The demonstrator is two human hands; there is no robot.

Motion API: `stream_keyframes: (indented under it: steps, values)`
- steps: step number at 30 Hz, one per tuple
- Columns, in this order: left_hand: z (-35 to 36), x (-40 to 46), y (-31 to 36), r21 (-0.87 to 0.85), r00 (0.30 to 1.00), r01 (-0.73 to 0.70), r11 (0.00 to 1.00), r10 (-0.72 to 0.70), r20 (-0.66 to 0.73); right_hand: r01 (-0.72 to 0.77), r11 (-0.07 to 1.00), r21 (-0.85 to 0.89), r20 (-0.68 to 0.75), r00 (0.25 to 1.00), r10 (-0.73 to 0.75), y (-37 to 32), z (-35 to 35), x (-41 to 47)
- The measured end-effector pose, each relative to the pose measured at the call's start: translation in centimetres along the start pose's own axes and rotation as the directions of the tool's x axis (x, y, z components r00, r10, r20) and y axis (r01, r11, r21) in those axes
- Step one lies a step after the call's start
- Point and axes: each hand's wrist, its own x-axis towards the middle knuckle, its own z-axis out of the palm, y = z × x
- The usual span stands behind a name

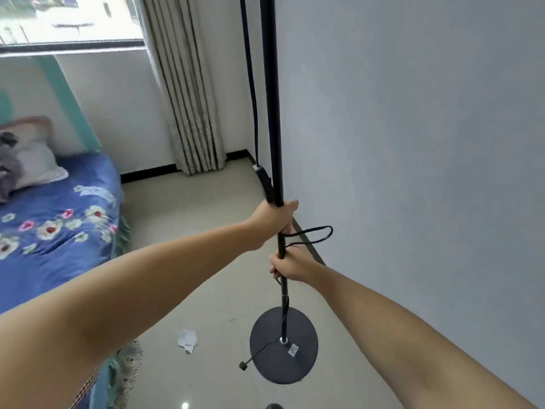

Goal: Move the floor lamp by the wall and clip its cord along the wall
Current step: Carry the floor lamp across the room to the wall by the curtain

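Observation:
The black floor lamp pole runs upright through the middle of the view, down to its round black base on the tiled floor. My left hand grips the pole, with my right hand gripping it just below. The black cord hangs beside the pole with an inline switch just above my left hand. A loop of cord sticks out to the right between my hands. The cord's plug end lies by the base's left edge. The lamp head is out of view.
A pale blue-grey wall stands close on the right with a dark skirting strip. A bed with a blue flowered sheet fills the left. A striped curtain hangs in the far corner. Crumpled paper lies on the floor.

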Motion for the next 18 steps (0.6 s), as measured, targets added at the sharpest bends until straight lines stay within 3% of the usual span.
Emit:
stream_keyframes:
  steps: [7,14,18]
  values:
    - [-12.3,13.4,0.4,-0.013,0.979,0.056,0.998,-0.057,-0.196,0.123,0.990,-0.062,0.151,0.982,-0.113,-11.5,0.8,16.0]
    - [-23.3,29.0,-1.3,0.048,0.985,0.003,0.999,0.006,-0.170,0.192,0.970,-0.146,0.184,0.969,-0.165,-20.6,1.4,33.7]
    - [-29.0,38.6,-0.7,0.061,0.990,0.003,0.998,0.006,-0.143,0.137,0.989,-0.056,0.127,0.983,-0.129,-26.0,0.9,43.1]
